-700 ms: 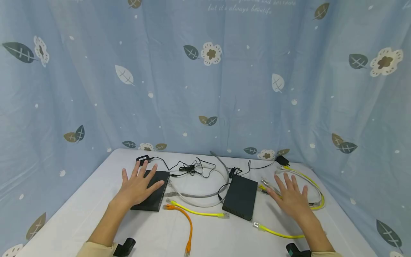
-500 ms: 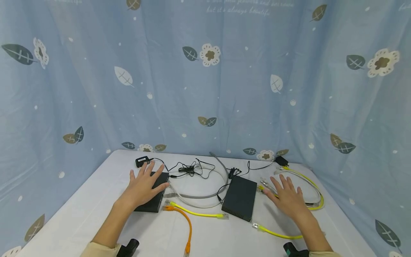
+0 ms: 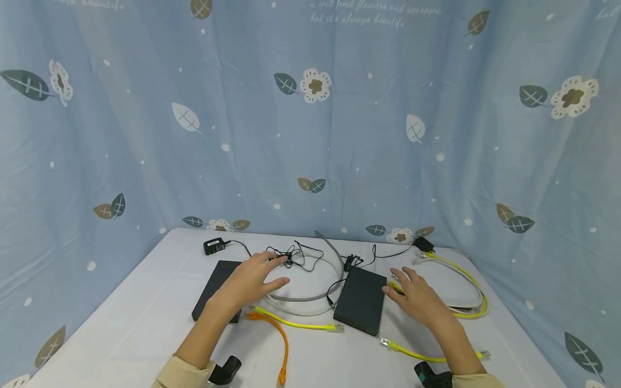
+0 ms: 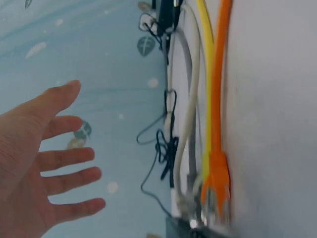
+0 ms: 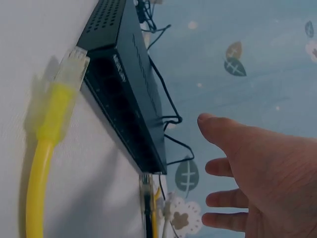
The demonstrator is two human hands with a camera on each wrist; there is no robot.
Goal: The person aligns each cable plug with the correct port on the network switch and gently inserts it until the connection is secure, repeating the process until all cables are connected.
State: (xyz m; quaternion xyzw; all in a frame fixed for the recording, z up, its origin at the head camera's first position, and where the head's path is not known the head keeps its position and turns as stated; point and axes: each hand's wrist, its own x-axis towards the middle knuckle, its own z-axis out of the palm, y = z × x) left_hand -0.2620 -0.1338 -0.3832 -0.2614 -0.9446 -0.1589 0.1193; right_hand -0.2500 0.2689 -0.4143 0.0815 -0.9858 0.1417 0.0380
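Note:
My left hand (image 3: 247, 283) hovers, fingers apart, over the right side of a black network box (image 3: 213, 288), hiding part of it. In the left wrist view nothing touches the left palm (image 4: 20, 173). My right hand (image 3: 421, 300) is held with loose fingers just right of a second black box, a network switch (image 3: 360, 304); its row of ports (image 5: 124, 114) shows in the right wrist view. Between the boxes lie a short yellow network cable (image 3: 305, 325) and an orange one (image 3: 286, 347). Another yellow network cable (image 3: 412, 354) lies below my right hand.
Grey and white cables (image 3: 310, 297) loop between the boxes. A black power adapter (image 3: 213, 246) sits at the back left, another (image 3: 424, 244) at the back right. Tangled black cord (image 3: 296, 256) lies behind. Yellow and white cables (image 3: 477, 285) curve at the right. A patterned curtain (image 3: 310, 134) hangs behind.
My left hand has moved right, from over the left black box toward the middle, uncovering more of that box. My right hand has shifted slightly left, nearer the switch.

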